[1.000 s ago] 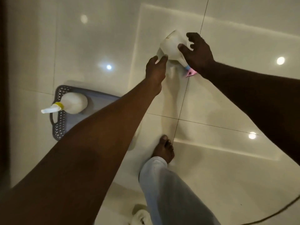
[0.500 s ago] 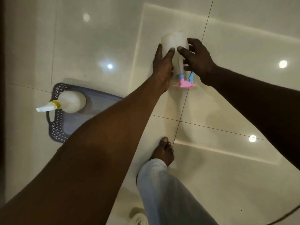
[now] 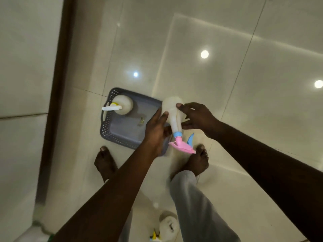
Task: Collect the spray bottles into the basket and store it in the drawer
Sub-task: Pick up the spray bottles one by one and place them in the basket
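Note:
Both hands hold a white spray bottle (image 3: 172,113) with a pink and blue trigger head, tilted with the head pointing toward me, over the right edge of the grey basket (image 3: 122,135). My left hand (image 3: 156,130) grips its left side and my right hand (image 3: 197,117) its right side. Inside the basket, at its far left, stands a white spray bottle with a yellow collar (image 3: 122,106). Another white spray bottle (image 3: 167,226) lies on the floor behind my feet, partly hidden by my leg.
The floor is glossy cream tile with bright light reflections. A dark vertical trim (image 3: 56,95) and a pale wall panel run along the left. My bare feet (image 3: 105,164) stand right beside the basket's near edge.
The pink-headed bottle was lifted off the floor with both hands and carried left and toward me, to the basket's right edge. The view shifted, bringing the basket to the centre.

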The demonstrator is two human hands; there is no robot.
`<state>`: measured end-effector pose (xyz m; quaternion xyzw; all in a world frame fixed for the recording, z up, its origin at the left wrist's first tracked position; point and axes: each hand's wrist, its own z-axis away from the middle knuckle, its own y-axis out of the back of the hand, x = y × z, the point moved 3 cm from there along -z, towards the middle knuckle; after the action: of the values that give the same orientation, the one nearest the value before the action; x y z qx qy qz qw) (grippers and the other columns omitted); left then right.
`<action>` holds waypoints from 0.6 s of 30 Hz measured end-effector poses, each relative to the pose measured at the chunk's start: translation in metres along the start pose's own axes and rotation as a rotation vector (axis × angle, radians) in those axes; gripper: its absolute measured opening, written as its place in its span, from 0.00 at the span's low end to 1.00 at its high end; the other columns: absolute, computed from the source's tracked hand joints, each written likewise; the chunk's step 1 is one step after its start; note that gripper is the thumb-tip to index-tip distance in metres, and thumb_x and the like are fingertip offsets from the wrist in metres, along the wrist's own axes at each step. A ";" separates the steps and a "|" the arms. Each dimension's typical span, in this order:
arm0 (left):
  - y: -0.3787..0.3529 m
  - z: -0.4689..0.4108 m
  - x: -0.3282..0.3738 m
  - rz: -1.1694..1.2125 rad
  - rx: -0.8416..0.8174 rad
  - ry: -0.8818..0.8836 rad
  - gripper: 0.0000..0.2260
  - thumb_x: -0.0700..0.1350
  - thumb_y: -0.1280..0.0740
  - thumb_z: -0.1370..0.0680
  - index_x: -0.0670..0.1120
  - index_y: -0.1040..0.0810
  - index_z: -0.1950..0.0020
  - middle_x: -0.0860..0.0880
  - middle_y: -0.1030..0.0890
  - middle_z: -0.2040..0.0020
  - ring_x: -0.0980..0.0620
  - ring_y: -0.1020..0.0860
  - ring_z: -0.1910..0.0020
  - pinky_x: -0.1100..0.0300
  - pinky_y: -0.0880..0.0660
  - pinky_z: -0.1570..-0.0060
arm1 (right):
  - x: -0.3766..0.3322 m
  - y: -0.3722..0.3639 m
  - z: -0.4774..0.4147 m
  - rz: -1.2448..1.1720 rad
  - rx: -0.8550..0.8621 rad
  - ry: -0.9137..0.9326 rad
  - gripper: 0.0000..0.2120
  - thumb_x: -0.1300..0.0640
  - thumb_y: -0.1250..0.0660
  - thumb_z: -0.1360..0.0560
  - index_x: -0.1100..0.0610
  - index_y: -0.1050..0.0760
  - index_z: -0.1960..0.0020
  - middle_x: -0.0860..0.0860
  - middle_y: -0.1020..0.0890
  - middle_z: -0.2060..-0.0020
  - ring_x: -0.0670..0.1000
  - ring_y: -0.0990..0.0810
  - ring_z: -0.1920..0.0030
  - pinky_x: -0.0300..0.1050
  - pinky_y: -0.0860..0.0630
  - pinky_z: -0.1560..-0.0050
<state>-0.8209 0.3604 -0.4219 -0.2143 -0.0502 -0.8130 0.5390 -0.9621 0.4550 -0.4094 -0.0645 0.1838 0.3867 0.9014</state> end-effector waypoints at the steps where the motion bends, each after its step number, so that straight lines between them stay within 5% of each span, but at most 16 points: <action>1: 0.018 0.003 0.002 0.012 0.034 0.012 0.21 0.44 0.30 0.17 0.47 0.24 0.24 0.38 0.17 0.33 0.36 0.15 0.40 0.43 0.16 0.43 | 0.004 -0.015 -0.001 -0.005 -0.018 -0.036 0.27 0.43 0.24 0.23 0.62 0.21 0.35 0.66 0.15 0.41 0.66 0.11 0.49 0.62 0.14 0.44; 3: 0.050 0.004 0.007 0.015 0.105 0.023 0.20 0.42 0.30 0.18 0.45 0.23 0.25 0.38 0.17 0.33 0.39 0.15 0.42 0.48 0.14 0.48 | 0.010 -0.044 -0.007 -0.011 -0.031 -0.096 0.26 0.40 0.24 0.23 0.63 0.20 0.40 0.66 0.13 0.47 0.65 0.10 0.52 0.59 0.12 0.47; 7: 0.097 -0.008 0.013 -0.020 0.171 0.069 0.20 0.45 0.29 0.18 0.47 0.21 0.26 0.47 0.14 0.40 0.43 0.16 0.39 0.45 0.19 0.39 | 0.018 -0.091 -0.029 -0.008 -0.082 -0.145 0.25 0.40 0.27 0.21 0.62 0.21 0.41 0.64 0.13 0.56 0.62 0.13 0.59 0.54 0.13 0.55; 11: 0.120 -0.032 0.013 0.055 0.190 0.093 0.19 0.43 0.31 0.17 0.41 0.23 0.26 0.39 0.17 0.34 0.39 0.17 0.37 0.43 0.21 0.33 | 0.021 -0.120 -0.058 -0.017 -0.095 -0.171 0.25 0.40 0.27 0.21 0.62 0.20 0.42 0.64 0.14 0.52 0.59 0.13 0.61 0.56 0.12 0.55; 14: 0.129 -0.052 0.013 0.143 0.219 0.080 0.19 0.38 0.32 0.17 0.36 0.23 0.27 0.37 0.18 0.37 0.40 0.19 0.40 0.42 0.23 0.32 | 0.020 -0.131 -0.081 -0.040 -0.087 -0.183 0.21 0.41 0.29 0.19 0.61 0.20 0.46 0.57 0.16 0.62 0.48 0.19 0.77 0.40 0.21 0.76; 18: 0.123 -0.072 0.017 0.192 0.211 0.059 0.16 0.36 0.31 0.18 0.36 0.22 0.30 0.35 0.18 0.36 0.40 0.19 0.42 0.44 0.22 0.35 | 0.013 -0.137 -0.104 -0.061 -0.079 -0.204 0.18 0.45 0.31 0.17 0.59 0.22 0.53 0.51 0.19 0.77 0.45 0.24 0.83 0.35 0.29 0.82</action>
<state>-0.7374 0.2729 -0.4987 -0.1364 -0.0989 -0.7539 0.6350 -0.8848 0.3420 -0.5141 -0.0659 0.0734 0.3707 0.9235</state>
